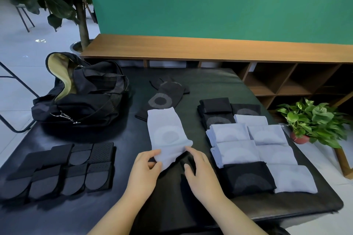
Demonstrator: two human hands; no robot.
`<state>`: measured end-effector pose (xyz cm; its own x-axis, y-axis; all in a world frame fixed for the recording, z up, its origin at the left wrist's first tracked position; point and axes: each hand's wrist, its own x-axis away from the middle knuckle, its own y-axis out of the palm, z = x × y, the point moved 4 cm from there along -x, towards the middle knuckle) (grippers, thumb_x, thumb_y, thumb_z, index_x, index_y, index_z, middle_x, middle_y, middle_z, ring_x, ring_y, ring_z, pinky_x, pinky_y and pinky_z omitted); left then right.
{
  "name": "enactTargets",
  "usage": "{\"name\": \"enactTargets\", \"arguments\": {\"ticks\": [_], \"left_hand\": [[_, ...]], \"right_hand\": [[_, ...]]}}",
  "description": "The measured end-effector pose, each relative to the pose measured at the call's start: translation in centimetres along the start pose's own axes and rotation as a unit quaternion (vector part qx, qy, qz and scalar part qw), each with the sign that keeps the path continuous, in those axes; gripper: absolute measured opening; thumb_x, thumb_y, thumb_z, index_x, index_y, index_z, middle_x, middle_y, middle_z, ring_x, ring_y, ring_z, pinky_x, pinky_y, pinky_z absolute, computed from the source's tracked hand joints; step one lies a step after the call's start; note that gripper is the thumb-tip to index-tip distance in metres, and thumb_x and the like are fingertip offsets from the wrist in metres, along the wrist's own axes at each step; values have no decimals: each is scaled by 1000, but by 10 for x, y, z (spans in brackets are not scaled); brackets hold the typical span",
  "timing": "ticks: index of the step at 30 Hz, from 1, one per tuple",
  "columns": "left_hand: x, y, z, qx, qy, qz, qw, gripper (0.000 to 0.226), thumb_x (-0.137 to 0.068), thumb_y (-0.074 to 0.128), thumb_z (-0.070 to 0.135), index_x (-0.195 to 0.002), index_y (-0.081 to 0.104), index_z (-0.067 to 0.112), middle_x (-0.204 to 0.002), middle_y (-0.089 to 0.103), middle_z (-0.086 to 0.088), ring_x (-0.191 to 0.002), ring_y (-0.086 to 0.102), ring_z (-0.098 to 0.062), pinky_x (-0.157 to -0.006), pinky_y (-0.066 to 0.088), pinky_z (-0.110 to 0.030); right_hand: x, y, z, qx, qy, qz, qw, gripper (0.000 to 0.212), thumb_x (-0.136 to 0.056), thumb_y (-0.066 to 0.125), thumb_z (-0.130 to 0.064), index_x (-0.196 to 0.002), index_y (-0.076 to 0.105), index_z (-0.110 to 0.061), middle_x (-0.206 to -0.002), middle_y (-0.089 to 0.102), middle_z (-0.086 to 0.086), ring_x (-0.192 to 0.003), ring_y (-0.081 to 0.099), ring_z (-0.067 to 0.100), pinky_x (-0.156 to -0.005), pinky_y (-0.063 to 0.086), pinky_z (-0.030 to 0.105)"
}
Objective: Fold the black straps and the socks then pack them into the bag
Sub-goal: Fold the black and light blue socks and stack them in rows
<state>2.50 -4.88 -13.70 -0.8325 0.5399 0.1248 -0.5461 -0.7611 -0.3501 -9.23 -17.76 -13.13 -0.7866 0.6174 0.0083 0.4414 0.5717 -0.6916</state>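
Observation:
A light blue sock (166, 133) lies lengthwise in the middle of the black table (219, 80). My left hand (147, 168) pinches its near end between thumb and fingers. My right hand (198, 170) touches the same end from the right with curled fingers. A black sock (162, 99) with a grey ring lies unfolded beyond it. Folded blue and black socks (254, 145) sit in rows at the right. Several folded black straps (63, 170) lie in rows at the left. The black bag (80, 91) stands open at the far left, its yellow lining showing.
A small potted plant (313, 120) stands just off the table's right edge. A wooden shelf unit (267, 74) runs behind the table under a green wall. A large tree in a pot (80, 25) stands behind the bag.

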Motion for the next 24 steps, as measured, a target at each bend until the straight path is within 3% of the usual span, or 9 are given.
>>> {"name": "enactTargets", "arguments": {"ticks": [3, 8, 13, 15, 17, 19, 21, 23, 24], "left_hand": [[2, -4, -8, -8, -47, -4, 999, 35, -92, 54, 11, -126, 54, 22, -109, 60, -4, -84, 65, -10, -58, 42, -10], [3, -9, -10, -3, -74, -24, 997, 39, -92, 51, 7, -129, 52, 18, -95, 64, -3, -77, 66, -10, -55, 39, -9], [5, -13, -10, -100, -46, -69, 991, 39, -89, 51, 5, -126, 54, 19, -70, 57, 3, -59, 57, -8, -48, 38, -10], [6, -15, -9, -172, -8, -73, 982, 32, -90, 52, 10, -119, 57, 23, -84, 54, 6, -59, 52, -4, -54, 39, -9], [6, -16, -7, -237, 48, -53, 969, 21, -90, 54, 18, -108, 60, 27, -99, 47, 10, -75, 53, -5, -67, 41, -10], [6, -14, -5, -279, 97, -22, 955, 11, -89, 55, 23, -98, 60, 27, -97, 43, 13, -88, 48, -8, -78, 41, -18], [9, -6, -2, -323, 155, 0, 933, 10, -87, 52, 23, -93, 59, 23, -97, 47, 10, -91, 47, -13, -77, 44, -25], [11, 6, 3, -336, 214, -23, 917, 30, -83, 39, 28, -101, 62, 20, -109, 56, 4, -99, 57, -21, -82, 47, -28], [12, 14, 5, -329, 226, -55, 915, 48, -83, 28, 32, -116, 59, 17, -127, 54, 2, -116, 54, -22, -94, 41, -30]], "right_hand": [[1, 3, -3, -11, -21, 5, 1000, 45, -97, 48, -18, -138, 37, -33, -141, 32, -16, -113, 34, -11, -85, 24, -6], [0, 6, -8, -48, -41, 16, 998, 43, -97, 49, -14, -136, 40, -31, -140, 21, -18, -104, 26, -35, -79, 25, -8], [-1, 10, -12, -27, -67, 6, 997, 34, -96, 49, -12, -126, 53, -27, -136, 33, -16, -102, 46, -11, -84, 32, -1], [2, 13, -10, 43, -89, -10, 995, 30, -96, 47, -16, -123, 58, -24, -138, 36, -13, -116, 37, -6, -91, 25, 1], [5, 18, -7, 118, -120, -23, 985, 36, -97, 40, -29, -128, 55, -25, -145, 34, -12, -133, 25, 3, -101, 16, 9], [9, 26, -2, 155, -139, -49, 977, 59, -89, 19, -46, -140, 42, -26, -153, 23, -13, -143, 8, 3, -110, 3, 17], [10, 34, 3, 178, -148, -76, 970, 78, -79, 5, -52, -149, 25, -25, -157, 9, -15, -140, -10, -3, -108, -13, 17], [11, 37, 5, 197, -154, -82, 965, 83, -76, 1, -54, -151, 16, -23, -158, 3, -14, -137, -16, -4, -105, -22, 20], [11, 36, 4, 198, -157, -82, 964, 85, -75, 0, -55, -152, 14, -22, -157, 2, -14, -137, -17, -3, -105, -24, 21]]}}
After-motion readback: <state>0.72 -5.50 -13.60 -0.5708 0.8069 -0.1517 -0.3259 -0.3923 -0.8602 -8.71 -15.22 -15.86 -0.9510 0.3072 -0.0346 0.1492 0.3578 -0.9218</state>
